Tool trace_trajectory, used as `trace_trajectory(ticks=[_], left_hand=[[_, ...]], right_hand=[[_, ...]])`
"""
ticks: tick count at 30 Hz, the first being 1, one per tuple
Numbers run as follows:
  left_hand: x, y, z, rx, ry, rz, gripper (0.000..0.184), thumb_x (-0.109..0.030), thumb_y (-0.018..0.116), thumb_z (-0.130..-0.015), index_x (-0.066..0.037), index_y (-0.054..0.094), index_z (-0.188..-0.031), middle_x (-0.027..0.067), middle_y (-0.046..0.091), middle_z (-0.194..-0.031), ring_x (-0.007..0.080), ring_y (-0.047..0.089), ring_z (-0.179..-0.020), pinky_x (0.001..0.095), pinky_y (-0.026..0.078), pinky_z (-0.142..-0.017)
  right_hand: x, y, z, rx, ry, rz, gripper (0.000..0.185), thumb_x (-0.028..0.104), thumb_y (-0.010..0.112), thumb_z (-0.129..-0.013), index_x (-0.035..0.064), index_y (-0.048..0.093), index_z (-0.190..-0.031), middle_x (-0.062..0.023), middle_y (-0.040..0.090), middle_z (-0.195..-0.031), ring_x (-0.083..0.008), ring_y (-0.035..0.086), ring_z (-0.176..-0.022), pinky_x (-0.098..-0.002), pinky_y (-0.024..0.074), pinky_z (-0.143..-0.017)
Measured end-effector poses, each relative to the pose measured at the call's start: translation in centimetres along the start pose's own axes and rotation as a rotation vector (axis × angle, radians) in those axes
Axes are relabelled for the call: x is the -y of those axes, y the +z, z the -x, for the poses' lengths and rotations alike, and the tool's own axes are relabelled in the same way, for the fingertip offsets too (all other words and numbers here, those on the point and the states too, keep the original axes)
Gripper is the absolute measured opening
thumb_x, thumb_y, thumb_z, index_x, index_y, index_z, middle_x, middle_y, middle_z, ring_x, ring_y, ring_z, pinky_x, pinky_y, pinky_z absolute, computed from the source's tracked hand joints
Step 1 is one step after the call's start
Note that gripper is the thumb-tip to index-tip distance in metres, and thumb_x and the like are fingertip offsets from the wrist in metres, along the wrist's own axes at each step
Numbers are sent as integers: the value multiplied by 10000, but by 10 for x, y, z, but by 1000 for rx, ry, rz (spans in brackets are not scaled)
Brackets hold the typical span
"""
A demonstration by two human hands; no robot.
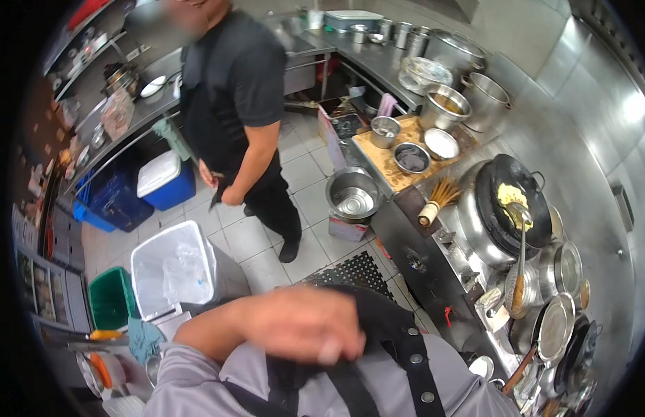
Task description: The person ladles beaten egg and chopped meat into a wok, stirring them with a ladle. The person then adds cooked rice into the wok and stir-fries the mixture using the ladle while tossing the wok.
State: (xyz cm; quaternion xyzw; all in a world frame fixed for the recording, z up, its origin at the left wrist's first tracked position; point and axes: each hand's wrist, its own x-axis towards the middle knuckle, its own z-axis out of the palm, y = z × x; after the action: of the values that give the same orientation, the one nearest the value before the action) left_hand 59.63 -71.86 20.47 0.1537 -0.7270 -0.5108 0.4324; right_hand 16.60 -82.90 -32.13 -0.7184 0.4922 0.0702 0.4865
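Note:
My left hand (305, 325) is raised in front of my chest, close to the black apron (378, 323). It is smeared by motion; the fingers look bent, but I cannot tell whether they hold anything. My right hand is out of view. On the right, a black wok (503, 233) holds yellow cooked food (511, 194) that looks like egg. A ladle (523, 257) with a wooden handle rests in the wok, its bowl on the food.
A co-worker in black (232, 90) stands ahead on the tiled floor. A grey bin (218, 271) and green bin (112, 299) are at left. Beside the wok are a bamboo brush (434, 205), a steel pot (354, 194), a wooden board (371, 153) with bowls, and strainers (555, 326).

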Motion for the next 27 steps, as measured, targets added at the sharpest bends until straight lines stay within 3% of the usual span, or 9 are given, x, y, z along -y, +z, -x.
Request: trace_trajectory(ticks=[1, 5, 9, 12, 17, 19, 20, 24, 27], left_hand=[[-11, 2, -11, 153, 255, 49, 257, -205, 555, -1081, 21, 673, -1047, 138, 693, -1049, 263, 674, -956, 404, 553, -804], [-45, 11, -41, 341, 333, 2, 245, -213, 625, -1025, 22, 691, -1013, 143, 642, -938, 269, 630, -771, 377, 511, -619], [-68, 10, -50, 355, 321, -193, 267, -201, 631, -1020, 51, 686, -950, 155, 626, -891, 262, 577, -677, 360, 456, -554], [-88, 18, -52, 361, 272, -555, 227, -163, 676, -943, 62, 672, -975, 133, 610, -843, 237, 570, -671, 336, 451, -546], [-89, 19, -49, 364, 214, -945, 263, -185, 697, -919, 59, 675, -1015, 117, 614, -833, 223, 575, -666, 335, 453, -528], [-85, 15, -43, 369, 176, -1090, 168, -114, 695, -850, -10, 675, -981, 49, 603, -824, 181, 619, -662, 286, 497, -536], [-75, 12, -39, 307, 257, -1146, 251, -112, 696, -732, -15, 681, -963, 15, 562, -744, 134, 569, -586, 225, 427, -461], [-78, -9, -6, 352, 133, -1265, 299, -143, 669, -711, -21, 669, -984, -19, 513, -740, 117, 536, -578, 245, 443, -491], [-60, -12, 39, 338, 59, -1237, 336, -199, 725, -756, -15, 686, -1035, -4, 548, -757, 146, 563, -580, 261, 457, -495]], right_hand=[[-1, 0, 0, -7, -4, -6, 343, 174, 517, -1002, 76, 662, -1297, -211, 685, -1294, -379, 648, -1209, -419, 490, -1047], [-11, 2, 1, -43, -52, -24, 341, 166, 512, -1000, 83, 667, -1293, -207, 688, -1291, -377, 650, -1206, -419, 491, -1045], [15, -3, 15, -56, 50, -113, 361, 134, 464, -990, 123, 691, -1270, -204, 704, -1253, -361, 662, -1192, -426, 496, -1029], [-27, 22, -11, -139, 82, 25, 342, 176, 570, -953, 97, 685, -1265, -207, 710, -1230, -346, 671, -1173, -428, 506, -1005], [-47, 22, -18, -99, -19, -87, 360, 207, 622, -933, 89, 681, -1268, -199, 714, -1221, -346, 677, -1154, -426, 509, -998], [-53, 21, -22, -81, -89, -157, 371, 219, 643, -925, 86, 680, -1269, -195, 716, -1217, -346, 679, -1147, -426, 510, -995], [-60, 22, -27, -75, -140, -203, 377, 225, 653, -921, 84, 679, -1270, -194, 717, -1215, -346, 680, -1143, -425, 511, -994], [-60, 10, -43, -71, -317, -391, 398, 244, 685, -909, 79, 678, -1271, -189, 719, -1209, -345, 684, -1131, -425, 513, -990], [29, -24, 2, -119, 114, -202, 522, 328, 772, -873, 62, 647, -1305, -160, 730, -1172, -328, 700, -1057, -418, 540, -934]])
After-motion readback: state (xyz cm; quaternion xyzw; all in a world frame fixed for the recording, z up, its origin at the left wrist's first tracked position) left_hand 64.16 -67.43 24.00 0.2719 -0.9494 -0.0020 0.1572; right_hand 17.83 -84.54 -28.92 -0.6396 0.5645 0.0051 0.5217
